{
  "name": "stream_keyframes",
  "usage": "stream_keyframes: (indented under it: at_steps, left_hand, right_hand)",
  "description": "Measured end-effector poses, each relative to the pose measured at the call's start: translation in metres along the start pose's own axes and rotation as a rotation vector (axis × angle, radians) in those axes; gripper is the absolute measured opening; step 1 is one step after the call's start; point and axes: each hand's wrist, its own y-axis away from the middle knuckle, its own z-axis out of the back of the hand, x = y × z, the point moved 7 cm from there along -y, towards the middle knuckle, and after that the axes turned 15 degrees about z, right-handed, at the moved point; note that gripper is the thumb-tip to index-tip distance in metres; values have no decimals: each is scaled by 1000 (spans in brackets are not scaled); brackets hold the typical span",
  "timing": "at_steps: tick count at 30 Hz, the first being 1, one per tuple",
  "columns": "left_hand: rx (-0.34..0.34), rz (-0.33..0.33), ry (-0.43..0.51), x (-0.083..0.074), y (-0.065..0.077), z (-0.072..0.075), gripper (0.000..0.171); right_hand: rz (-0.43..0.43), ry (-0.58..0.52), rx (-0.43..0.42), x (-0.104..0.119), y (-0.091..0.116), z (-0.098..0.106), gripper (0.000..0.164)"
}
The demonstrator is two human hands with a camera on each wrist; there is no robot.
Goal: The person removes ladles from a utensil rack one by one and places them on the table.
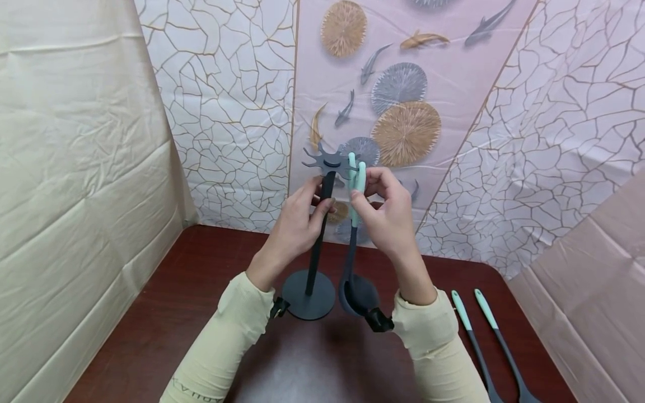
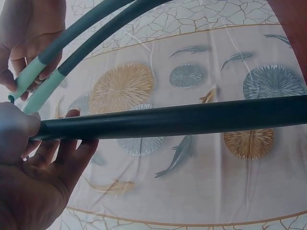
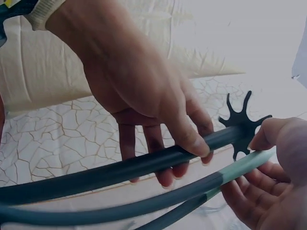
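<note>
Left hand (image 1: 294, 221) curls its fingers round a black, hook-topped stand (image 1: 316, 252); just right of it, the right hand (image 1: 392, 215) pinches a mint-handled, dark-bowled, plastic-looking utensil (image 1: 360, 178), probably light, stiff, best held by its handle.

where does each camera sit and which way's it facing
Head: on the head, facing forward and down at the stand; left hand, right hand and sleeves show.
Left wrist: worn there, facing the pole and patterned cloth; both hands show.
Right wrist: worn there, facing the green handles and pole; both hands show.
The wrist views share the pole and both hands.
</note>
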Motion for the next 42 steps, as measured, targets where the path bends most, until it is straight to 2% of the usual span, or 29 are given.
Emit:
stream_keyframes:
  at_steps: [4,9,22,27,34,42]
  left_hand:
    - [4,7,-3,0,0,0,36]
    - [-3,21,-16,2,1,3,36]
    - [-30,5,-9,4,2,6,35]
    - [-29,2,-7,5,2,4,33]
    - [-38,-14,-13,4,1,4,37]
    - [-43,-19,-14,1,1,3,40]
  right_hand:
    - [-30,-11,36,-1,1,4,21]
    - [-32,-83,63,-3,6,5,13]
    - [-40,-171,27,-5,8,7,21]
    - [-35,-219,46,-4,9,9,23]
    - [-8,-217,103,-1,8,10,24]
    - [6,-157,98,-3,9,15,21]
